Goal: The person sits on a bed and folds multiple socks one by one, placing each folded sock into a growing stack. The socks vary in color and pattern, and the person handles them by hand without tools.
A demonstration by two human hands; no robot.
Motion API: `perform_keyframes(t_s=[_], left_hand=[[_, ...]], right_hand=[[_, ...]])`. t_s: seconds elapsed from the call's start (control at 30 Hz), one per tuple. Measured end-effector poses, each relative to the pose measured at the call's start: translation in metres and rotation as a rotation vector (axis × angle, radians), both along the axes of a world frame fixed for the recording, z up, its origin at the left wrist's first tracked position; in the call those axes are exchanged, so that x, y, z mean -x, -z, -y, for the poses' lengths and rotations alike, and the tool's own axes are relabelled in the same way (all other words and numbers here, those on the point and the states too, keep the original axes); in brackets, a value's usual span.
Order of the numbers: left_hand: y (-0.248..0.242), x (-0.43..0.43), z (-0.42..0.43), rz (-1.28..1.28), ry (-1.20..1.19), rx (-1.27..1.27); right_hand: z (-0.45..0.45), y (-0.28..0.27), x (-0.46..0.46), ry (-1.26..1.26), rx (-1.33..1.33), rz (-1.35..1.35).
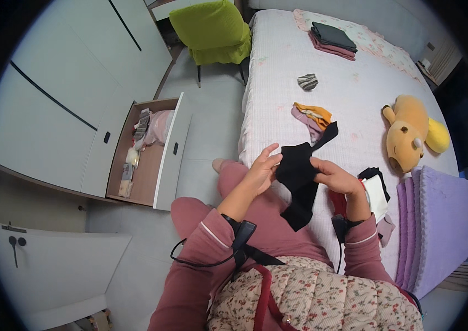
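A black sock (299, 178) hangs between my hands above my lap, its lower end dangling. My left hand (263, 167) pinches its upper left edge, and my right hand (333, 173) holds its right edge. Just beyond, another black sock-like piece (328, 134) lies on the bed beside an orange cloth piece (321, 113) and a mauve one (307, 122). Farther up is a striped grey bundle (308, 82). By my right forearm lie white (376, 198), black and red (336, 202) pieces, partly hidden by the arm.
An open drawer (167, 165) with socks and a pink bundle stands at left. Folded clothes (333, 39), a plush animal (408, 132), a yellow plush piece (437, 135) and a folded purple blanket (443, 223) rest on the bed (271, 53). A green-covered chair (213, 33) stands beyond the drawer.
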State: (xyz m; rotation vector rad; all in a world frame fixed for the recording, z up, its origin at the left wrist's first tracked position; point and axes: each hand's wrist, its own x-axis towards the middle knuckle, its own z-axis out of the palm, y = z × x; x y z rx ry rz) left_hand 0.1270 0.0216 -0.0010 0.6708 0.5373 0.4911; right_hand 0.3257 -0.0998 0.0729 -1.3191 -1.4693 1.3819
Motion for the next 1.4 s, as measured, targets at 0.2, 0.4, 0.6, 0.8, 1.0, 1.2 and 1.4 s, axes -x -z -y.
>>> perform_keyframes(t_s=[0.2, 0.4, 0.6, 0.8, 1.0, 1.2, 1.4], left_hand=[[0.03, 0.033, 0.013, 0.036, 0.051, 0.04], [0.036, 0.041, 0.018, -0.116, -0.165, -0.436], [-0.013, 0.062, 0.019, -0.309, -0.437, -1.738], [-0.048, 0.083, 0.032, -0.11, -0.201, -2.305], [-0.047, 0.091, 0.039, -0.354, -0.349, -1.627], [-0.038, 0.08, 0.039, -0.263, -0.252, -0.826], [-0.034, 0.065, 0.034, -0.466, -0.156, -1.116]], right_hand=[[0.007, 0.02, 0.033, -0.233, 0.006, 0.208], [0.009, 0.025, 0.057, -0.395, 0.023, 0.175], [0.009, 0.026, 0.064, -0.099, 0.309, 0.167], [0.0, 0.024, 0.048, 0.354, 0.155, -0.414], [-0.009, 0.041, 0.074, 0.349, 0.08, -1.16], [-0.019, 0.05, 0.081, 0.298, -0.044, -1.182], [-0.027, 0.052, 0.083, 0.346, -0.123, -1.097]])
